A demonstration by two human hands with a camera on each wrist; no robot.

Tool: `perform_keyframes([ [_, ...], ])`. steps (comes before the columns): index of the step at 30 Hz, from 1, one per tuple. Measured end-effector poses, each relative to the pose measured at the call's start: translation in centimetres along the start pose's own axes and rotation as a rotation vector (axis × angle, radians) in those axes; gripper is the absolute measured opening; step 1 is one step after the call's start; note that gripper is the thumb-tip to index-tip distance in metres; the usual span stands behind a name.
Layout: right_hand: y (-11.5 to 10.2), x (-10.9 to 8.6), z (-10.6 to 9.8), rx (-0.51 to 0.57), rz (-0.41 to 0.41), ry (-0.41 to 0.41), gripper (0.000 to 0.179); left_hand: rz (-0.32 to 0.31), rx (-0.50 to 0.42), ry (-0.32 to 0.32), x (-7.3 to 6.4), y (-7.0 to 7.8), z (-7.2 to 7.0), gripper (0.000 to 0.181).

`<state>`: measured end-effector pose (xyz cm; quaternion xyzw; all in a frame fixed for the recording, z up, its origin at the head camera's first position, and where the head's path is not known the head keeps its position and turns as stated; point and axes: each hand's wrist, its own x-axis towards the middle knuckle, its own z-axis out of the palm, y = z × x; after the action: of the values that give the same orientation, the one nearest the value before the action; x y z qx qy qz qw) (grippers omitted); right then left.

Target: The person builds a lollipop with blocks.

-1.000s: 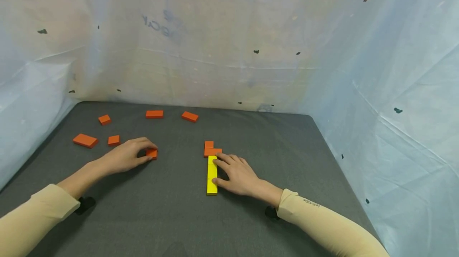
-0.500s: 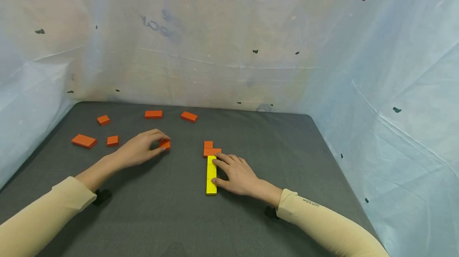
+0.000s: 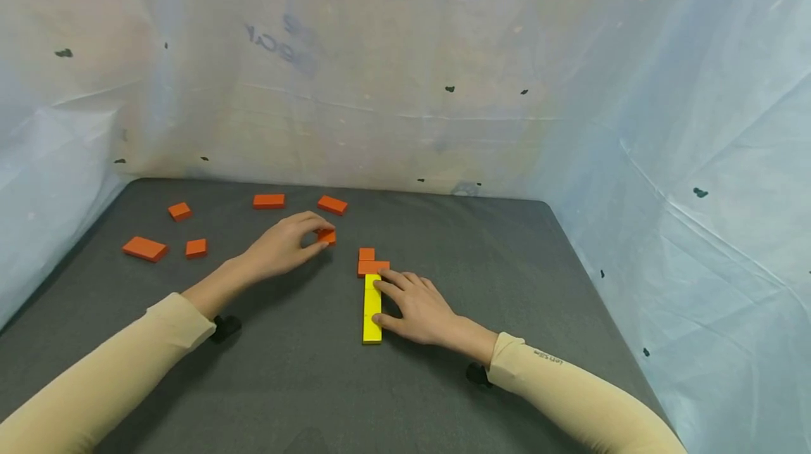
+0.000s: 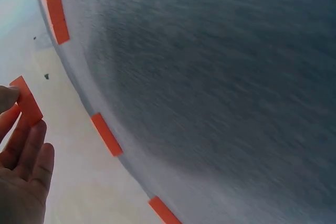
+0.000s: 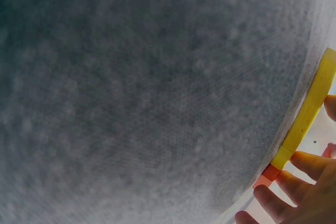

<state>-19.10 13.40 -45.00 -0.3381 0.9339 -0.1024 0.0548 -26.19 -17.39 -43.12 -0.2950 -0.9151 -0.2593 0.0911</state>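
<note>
My left hand [image 3: 285, 244] pinches a small orange block [image 3: 327, 236] between thumb and fingers, held up off the table as the left wrist view shows. My right hand [image 3: 418, 307] lies with spread fingers along the right side of a yellow strip [image 3: 372, 317] made of blocks set end to end. Its thumb and fingertips touch the strip's edge. At the far end of the strip an orange rectangular block [image 3: 371, 268] lies crosswise, and a small orange square block [image 3: 366, 254] sits against its far left side. The held block is up and left of these.
Loose orange blocks lie about the dark grey table [image 3: 285, 383]: a long one [image 3: 145, 248] and two small ones [image 3: 180, 211] at the left, two long ones [image 3: 269, 201] near the back edge. Pale plastic sheeting [image 3: 405, 53] surrounds the table.
My left hand has carried the orange block to the right and farther back, nearer the orange blocks at the strip's end. The right hand has stayed in place on the yellow strip.
</note>
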Motion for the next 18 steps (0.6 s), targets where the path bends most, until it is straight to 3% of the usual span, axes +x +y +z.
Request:
perform_keyframes([
  [8, 0.1, 0.0, 0.1, -0.016, -0.003, -0.002, 0.068, 0.017, -0.005, -0.006, 2.2, 1.6, 1.6, 0.034],
  [18, 0.1, 0.0, 0.0, -0.021, -0.005, -0.003, 0.068, 0.009, -0.043, -0.064, 4.6, 3.0, 4.0, 0.034],
])
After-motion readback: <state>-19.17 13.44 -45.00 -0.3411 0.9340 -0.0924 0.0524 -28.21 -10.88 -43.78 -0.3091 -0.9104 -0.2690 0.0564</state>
